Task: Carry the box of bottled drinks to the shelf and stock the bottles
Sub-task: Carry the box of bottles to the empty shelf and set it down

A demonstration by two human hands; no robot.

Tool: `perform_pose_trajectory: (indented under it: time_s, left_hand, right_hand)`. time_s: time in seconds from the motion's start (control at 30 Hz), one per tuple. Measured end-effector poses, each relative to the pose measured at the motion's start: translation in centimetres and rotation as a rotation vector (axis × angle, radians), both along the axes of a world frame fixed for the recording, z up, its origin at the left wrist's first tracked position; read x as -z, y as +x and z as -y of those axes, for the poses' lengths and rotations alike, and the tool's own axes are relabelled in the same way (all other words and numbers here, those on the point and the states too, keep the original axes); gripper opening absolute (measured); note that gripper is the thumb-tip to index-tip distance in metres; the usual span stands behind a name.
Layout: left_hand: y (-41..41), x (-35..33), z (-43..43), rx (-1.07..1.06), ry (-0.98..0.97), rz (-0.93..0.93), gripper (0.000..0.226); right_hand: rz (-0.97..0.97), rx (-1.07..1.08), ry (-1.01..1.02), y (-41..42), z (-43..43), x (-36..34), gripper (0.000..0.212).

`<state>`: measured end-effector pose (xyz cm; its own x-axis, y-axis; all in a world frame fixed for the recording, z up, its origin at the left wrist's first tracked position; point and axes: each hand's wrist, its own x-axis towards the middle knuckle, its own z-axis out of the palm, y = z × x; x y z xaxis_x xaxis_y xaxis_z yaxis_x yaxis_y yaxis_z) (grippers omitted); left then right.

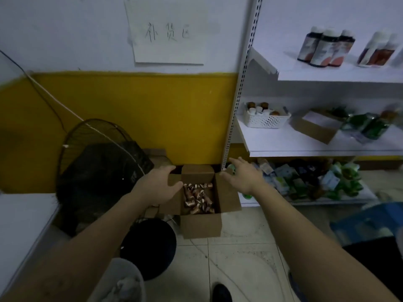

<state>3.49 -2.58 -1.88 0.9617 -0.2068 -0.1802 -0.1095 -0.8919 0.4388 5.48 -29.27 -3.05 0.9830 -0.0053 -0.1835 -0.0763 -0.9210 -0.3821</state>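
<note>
An open cardboard box stands on the tiled floor against the yellow wall, its flaps spread. Inside lie several small brown bottles in a jumble. My left hand hovers over the box's left flap, fingers apart, holding nothing. My right hand reaches over the right flap, fingers spread, also empty. The white shelf unit rises to the right, with a few dark bottled drinks on its upper board.
A black fan with a wire guard stands left of the box, its round base beside it. A white basket and a carton sit on the middle shelf. Green and white packets fill the bottom shelf. A blue object lies right.
</note>
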Motion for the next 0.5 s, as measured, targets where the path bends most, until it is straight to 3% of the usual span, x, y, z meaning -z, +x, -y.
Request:
perform_pose_trajectory:
  time_s: [0.13,0.23,0.37,0.5]
  left_hand:
    - [4.2,2.8,2.4,-0.105,-0.072,-0.090,0.058]
    - [6.9,5.4,2.7,-0.240,-0.024,-0.206,0.070]
    - [9.1,8.4,2.8,-0.333,-0.103,-0.317,0.055]
    - [12.8,12.4,2.4,-0.395,-0.121,-0.459,0.061]
  right_hand:
    - [-0.071,-0.059,0.125,4.6,2.6,3.4,0.065]
    - [-0.132,-0.052,0.131,7.8,4.9,6.3,0.063]
    - [-0.248,0.031,0.184,10.6,6.5,9.2,0.059]
    - [-0.377,0.070,0.174,14.7,6.3,12.3,0.049]
